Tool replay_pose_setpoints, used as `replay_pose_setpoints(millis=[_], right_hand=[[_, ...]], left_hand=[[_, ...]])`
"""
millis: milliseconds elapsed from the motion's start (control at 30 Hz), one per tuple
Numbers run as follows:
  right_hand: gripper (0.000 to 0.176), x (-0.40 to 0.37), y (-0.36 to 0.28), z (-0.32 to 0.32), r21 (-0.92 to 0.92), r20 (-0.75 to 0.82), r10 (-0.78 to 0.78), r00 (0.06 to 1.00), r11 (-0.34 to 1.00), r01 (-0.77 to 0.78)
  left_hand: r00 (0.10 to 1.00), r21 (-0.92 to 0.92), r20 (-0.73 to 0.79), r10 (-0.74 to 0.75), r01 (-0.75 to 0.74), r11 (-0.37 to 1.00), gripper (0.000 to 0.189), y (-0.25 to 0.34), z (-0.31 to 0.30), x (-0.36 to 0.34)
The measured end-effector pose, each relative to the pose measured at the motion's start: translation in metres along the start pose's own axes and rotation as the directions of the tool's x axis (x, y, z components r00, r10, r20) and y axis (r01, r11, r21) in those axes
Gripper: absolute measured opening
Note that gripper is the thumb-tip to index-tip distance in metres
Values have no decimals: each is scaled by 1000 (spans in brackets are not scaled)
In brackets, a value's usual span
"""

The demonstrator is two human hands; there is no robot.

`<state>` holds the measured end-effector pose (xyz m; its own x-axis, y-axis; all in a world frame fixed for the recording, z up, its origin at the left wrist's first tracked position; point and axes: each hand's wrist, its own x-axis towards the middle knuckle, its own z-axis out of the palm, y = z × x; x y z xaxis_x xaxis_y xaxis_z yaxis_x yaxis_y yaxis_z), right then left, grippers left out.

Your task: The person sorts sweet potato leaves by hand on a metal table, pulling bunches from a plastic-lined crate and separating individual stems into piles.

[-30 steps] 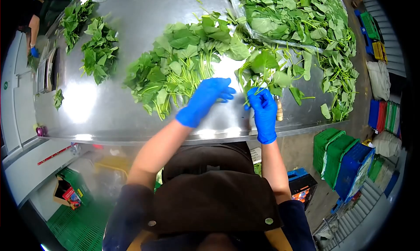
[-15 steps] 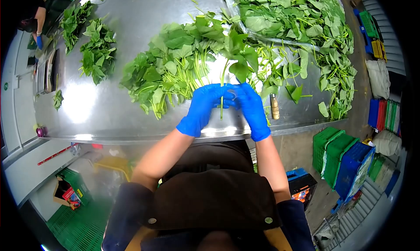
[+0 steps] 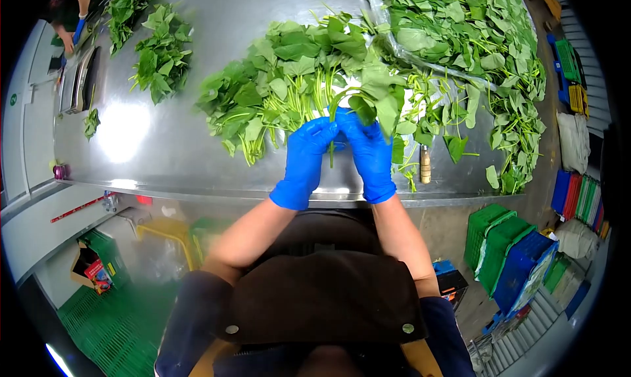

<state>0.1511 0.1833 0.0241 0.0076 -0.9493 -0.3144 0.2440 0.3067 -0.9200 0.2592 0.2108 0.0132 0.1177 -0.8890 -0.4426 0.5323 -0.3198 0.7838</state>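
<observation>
The left hand's fingers (image 3: 322,131) are clamped on a leafy stem (image 3: 388,107), whose cut end pokes out below them. The right hand (image 3: 371,157) meets the left hand (image 3: 305,160) at this stem, its fingertips bunched against it; whether they grip it, I cannot tell. The held leaves droop over the right hand, above the metal tabletop (image 3: 171,160). Just beyond the left hand lies a broad bunch of greens (image 3: 289,68), stems toward the person. Near the right hand, a wooden handle (image 3: 425,164) rests beside scattered sprigs (image 3: 455,147). Farther out, a big leafy heap (image 3: 453,22) lies behind the edge of a clear plastic sheet (image 3: 447,69). Two smaller bunches (image 3: 161,58) lie well apart at far left, near a co-worker's gloved hand (image 3: 79,30). Stacked crates (image 3: 486,239) stand at right, off the tabletop.
</observation>
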Motion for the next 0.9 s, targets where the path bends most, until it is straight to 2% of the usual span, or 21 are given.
replay_pose_setpoints(millis=[67,100,167,200,233,267,300,367,400,433,467,533,567,633,667,733,800,867,900], right_hand=[[17,-9,-12,5,-10,36,-29,999,1000,30],[17,-8,-8,2,-47,-7,-94,996,994,94],[18,4,9,-15,-123,-80,-233,969,967,223],[25,12,17,-30,-150,-175,-246,953,964,222],[27,20,-3,-31,216,-291,-66,955,967,133],[29,29,-21,-28,559,-330,145,933,826,69],[31,37,-12,-35,421,-251,180,951,905,-60],[36,53,32,-52,86,-117,278,953,959,-269],[41,60,54,-53,-373,5,230,973,904,-212],[43,56,63,-37,-786,75,-60,995,610,96],[37,51,67,-25,-876,75,-184,980,457,153],[37,61,79,-18,-915,167,-246,955,323,243],[35,65,81,-20,-911,125,-187,974,369,187],[30,66,70,-21,-893,43,-58,997,445,65],[25,63,59,-29,-583,2,205,979,796,-165],[17,46,23,-32,-367,47,206,978,914,-175],[15,21,-12,-33,-223,35,202,979,956,-189],[13,3,-19,-33,-142,14,133,991,981,-129],[12,-3,-18,-34,-153,22,109,994,983,-105]], left_hand=[[999,-27,-34,-13,12,1000,23,3,0,-6],[998,-43,-53,-22,20,999,24,3,-1,-9],[989,-199,-46,140,-146,969,26,15,-21,1],[974,-273,-50,219,-224,935,28,23,-33,6],[962,-225,-136,238,-264,938,30,32,-44,8],[940,-172,-221,259,-299,939,31,40,-51,10],[901,-375,-431,48,-227,899,23,57,-44,14],[983,-515,-165,74,-151,844,17,47,-73,24],[995,-573,-25,97,-94,814,14,43,-83,27],[982,-590,-164,-98,-18,807,12,55,-63,25],[997,-634,-16,-77,49,772,13,49,-65,27],[962,-685,272,-18,206,699,17,39,-67,29],[974,-660,194,-119,219,719,21,34,-67,28],[976,-569,157,-151,214,794,23,38,-61,22],[977,-523,138,-160,209,826,24,39,-59,21],[981,-471,71,-182,194,861,26,34,-56,20],[976,-397,-33,-215,185,899,29,30,-42,20],[951,-297,-171,-257,199,934,31,29,-13,17],[980,-329,-74,-182,149,932,33,25,-8,16]])
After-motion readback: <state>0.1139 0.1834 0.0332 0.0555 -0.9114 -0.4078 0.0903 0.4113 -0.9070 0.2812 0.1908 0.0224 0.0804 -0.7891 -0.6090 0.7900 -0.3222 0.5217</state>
